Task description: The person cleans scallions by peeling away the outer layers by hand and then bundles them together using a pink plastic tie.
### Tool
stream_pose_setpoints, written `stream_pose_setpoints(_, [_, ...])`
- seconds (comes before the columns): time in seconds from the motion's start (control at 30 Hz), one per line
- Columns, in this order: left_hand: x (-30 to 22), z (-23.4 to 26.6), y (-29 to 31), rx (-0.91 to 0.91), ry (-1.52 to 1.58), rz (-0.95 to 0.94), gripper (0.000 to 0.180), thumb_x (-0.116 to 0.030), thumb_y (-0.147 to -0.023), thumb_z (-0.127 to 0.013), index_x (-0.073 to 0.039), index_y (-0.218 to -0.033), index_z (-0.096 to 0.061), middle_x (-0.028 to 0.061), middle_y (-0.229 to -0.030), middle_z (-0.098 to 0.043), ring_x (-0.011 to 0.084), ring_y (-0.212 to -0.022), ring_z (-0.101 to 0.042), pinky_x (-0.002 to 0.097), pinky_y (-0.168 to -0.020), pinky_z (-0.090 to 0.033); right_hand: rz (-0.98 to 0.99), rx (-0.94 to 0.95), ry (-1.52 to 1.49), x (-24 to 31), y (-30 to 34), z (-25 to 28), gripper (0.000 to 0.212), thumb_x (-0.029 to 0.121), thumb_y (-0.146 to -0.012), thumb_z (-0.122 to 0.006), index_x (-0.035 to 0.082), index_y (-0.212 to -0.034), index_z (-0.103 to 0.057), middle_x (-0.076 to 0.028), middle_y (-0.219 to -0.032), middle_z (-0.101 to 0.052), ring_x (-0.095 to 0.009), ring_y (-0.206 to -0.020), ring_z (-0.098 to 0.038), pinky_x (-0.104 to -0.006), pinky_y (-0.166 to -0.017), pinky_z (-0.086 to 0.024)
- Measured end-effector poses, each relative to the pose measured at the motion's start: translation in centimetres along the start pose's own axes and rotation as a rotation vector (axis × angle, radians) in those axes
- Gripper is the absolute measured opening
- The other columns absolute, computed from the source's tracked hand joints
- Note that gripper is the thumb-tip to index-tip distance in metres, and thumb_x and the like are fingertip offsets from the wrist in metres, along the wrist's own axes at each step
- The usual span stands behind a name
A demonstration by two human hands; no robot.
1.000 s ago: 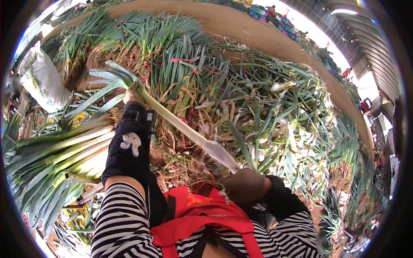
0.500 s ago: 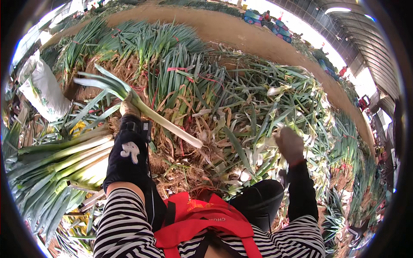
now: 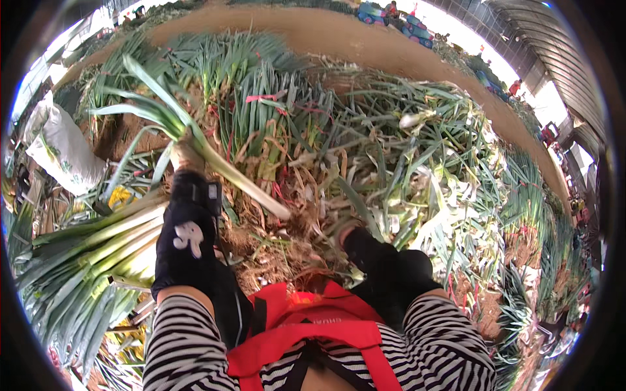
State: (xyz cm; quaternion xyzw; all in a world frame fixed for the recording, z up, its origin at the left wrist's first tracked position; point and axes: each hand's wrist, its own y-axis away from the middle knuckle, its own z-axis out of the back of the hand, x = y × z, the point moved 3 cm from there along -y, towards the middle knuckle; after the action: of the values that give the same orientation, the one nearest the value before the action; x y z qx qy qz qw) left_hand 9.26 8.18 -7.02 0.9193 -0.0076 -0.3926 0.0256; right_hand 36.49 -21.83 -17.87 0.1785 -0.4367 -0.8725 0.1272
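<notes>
My left hand [image 3: 186,154] is closed around a single leek [image 3: 242,182], gripping it where the pale stalk meets the green leaves. The leaves fan out to the upper left, and the white end slants down toward the middle. My right hand [image 3: 345,233] is low, just right of that white end and over a litter of roots [image 3: 293,260]. Motion smears it, and the dark sleeve hides most of its fingers. Beside my left forearm lies a stack of leeks with clean white stalks [image 3: 124,244].
Bundles of leeks tied with red bands [image 3: 257,107] stand ahead. A wide heap of stripped leaves [image 3: 417,163] spreads to the right, with more leek bundles [image 3: 521,195] beyond. At the left leans a white sack [image 3: 68,153]. A dirt path [image 3: 326,36] curves behind the bundles.
My right hand has swung from over the leaf heap down and left, toward the leek's white end. My left hand and the leek have shifted slightly left.
</notes>
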Motion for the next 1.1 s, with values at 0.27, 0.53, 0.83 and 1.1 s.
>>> stream_pose_setpoints(0.27, [-3.1,4.0,-3.3,-0.030,0.021,-0.076,0.024,-0.025,-0.084,-0.066,-0.004,-0.097,-0.065,0.0048,-0.080,-0.063,0.0195,-0.069,-0.058,0.0327,-0.065,-0.049,0.012,-0.723,-1.046,-2.4,1.5,3.5,0.045,0.034,-0.088,-0.063,0.008,-0.124,-0.056,-0.011,-0.109,-0.062,-0.020,-0.098,-0.060,-0.0323,-0.086,-0.048])
stream_pose_setpoints(0.53, [-3.9,4.2,-2.4,-0.055,0.127,-0.010,0.022,-0.028,-0.088,-0.062,-0.008,-0.097,-0.065,0.0056,-0.085,-0.064,0.0228,-0.074,-0.058,0.0390,-0.071,-0.048,0.489,-0.646,-1.735,3.4,1.0,4.9,0.034,0.027,-0.091,-0.059,0.001,-0.114,-0.059,-0.005,-0.094,-0.063,-0.009,-0.086,-0.058,-0.0252,-0.072,-0.046])
stream_pose_setpoints(0.83, [-3.6,5.4,-2.8,-0.061,0.167,0.033,0.021,-0.024,-0.085,-0.066,-0.006,-0.097,-0.065,0.0057,-0.085,-0.064,0.0217,-0.073,-0.058,0.0365,-0.072,-0.049,0.136,-0.606,-1.818,4.0,1.7,6.0,0.028,0.026,-0.086,-0.060,0.001,-0.097,-0.061,-0.007,-0.083,-0.062,-0.021,-0.072,-0.062,-0.0339,-0.063,-0.048])
stream_pose_setpoints(1.1, [-2.3,0.5,1.0,-0.042,0.082,-0.042,0.017,-0.021,-0.086,-0.066,-0.005,-0.092,-0.064,0.0048,-0.082,-0.064,0.0212,-0.070,-0.059,0.0348,-0.068,-0.049,-0.340,-1.091,-0.902,3.1,1.3,5.9,0.032,0.025,-0.079,-0.060,0.001,-0.100,-0.058,-0.017,-0.078,-0.061,-0.032,-0.082,-0.062,-0.0434,-0.073,-0.047])
